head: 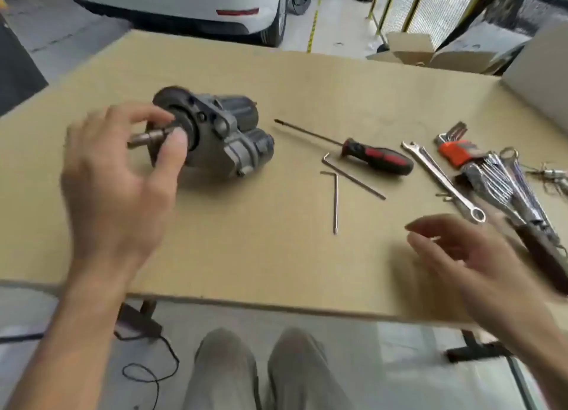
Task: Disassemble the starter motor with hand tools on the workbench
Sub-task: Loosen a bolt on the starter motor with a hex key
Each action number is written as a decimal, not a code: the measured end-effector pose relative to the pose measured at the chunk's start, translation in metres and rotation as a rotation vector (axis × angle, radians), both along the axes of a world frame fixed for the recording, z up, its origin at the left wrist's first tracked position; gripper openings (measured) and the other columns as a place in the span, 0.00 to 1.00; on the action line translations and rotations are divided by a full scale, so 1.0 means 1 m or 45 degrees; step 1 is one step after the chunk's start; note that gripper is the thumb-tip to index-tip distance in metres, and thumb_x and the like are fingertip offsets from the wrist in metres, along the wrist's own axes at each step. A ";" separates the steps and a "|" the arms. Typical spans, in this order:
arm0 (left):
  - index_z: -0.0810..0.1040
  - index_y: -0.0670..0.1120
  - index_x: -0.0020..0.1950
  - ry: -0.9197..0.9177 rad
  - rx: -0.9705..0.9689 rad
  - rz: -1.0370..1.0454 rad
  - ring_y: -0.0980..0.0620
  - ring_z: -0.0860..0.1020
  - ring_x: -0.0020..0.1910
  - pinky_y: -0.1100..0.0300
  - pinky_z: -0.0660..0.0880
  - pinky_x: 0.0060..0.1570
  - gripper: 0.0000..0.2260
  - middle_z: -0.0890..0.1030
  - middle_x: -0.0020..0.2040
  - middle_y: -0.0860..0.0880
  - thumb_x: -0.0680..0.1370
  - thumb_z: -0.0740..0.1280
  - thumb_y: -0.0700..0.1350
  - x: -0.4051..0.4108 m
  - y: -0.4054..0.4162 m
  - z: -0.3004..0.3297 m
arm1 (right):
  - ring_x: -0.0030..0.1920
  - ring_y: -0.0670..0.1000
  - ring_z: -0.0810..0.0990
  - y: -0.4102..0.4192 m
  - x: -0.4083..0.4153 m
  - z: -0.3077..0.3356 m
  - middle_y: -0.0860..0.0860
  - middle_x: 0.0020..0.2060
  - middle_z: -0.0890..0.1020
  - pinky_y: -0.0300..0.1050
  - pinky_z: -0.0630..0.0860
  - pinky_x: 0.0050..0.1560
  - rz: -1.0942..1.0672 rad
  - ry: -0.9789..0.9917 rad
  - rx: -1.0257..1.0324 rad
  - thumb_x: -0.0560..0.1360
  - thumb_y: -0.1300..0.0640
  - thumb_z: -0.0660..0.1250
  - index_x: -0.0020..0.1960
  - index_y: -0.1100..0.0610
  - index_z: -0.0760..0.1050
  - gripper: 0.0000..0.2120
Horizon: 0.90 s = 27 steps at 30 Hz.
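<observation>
One grey cast-metal motor (212, 132) lying left of centre on tan desk (276, 256). Left hand (116, 176) fingers (172, 145) pinching its steel shaft (150, 137). Right hand (473, 262) hovering, relaxed, holding nothing. One red-black screwdriver (375, 159), two L-shaped hex keys (335, 200), one shiny wrench (445, 183).

- starter motor (215, 136) lies on the workbench (276, 256), left of centre, shaft end toward the near-left
- left hand (123, 176) at that shaft end, fingers on the shaft
- screwdriver (376, 159) right of the motor, tip pointing at it
- two hex keys (336, 203) just in front of the screwdriver
- wrench (442, 180) right of the screwdriver, hex key set (458, 149) and wrench bundle (507, 188) beyond it at the right edge
- right hand (479, 265) over the near-right, in front of the wrench
- car (184, 6) behind the bench
</observation>
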<state>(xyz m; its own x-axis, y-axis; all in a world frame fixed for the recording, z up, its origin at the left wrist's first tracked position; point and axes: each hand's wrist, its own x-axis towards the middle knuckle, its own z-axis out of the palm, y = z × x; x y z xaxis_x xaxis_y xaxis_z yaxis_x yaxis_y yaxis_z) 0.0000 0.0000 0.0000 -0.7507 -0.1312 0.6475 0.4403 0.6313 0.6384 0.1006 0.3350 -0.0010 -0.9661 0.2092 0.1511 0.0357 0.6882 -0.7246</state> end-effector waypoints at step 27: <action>0.83 0.54 0.40 -0.455 0.897 -0.190 0.54 0.79 0.46 0.61 0.75 0.44 0.19 0.84 0.43 0.55 0.82 0.56 0.56 -0.067 0.007 -0.016 | 0.55 0.58 0.80 -0.043 -0.130 -0.030 0.52 0.56 0.82 0.46 0.68 0.44 0.444 0.243 0.690 0.81 0.53 0.59 0.62 0.53 0.75 0.13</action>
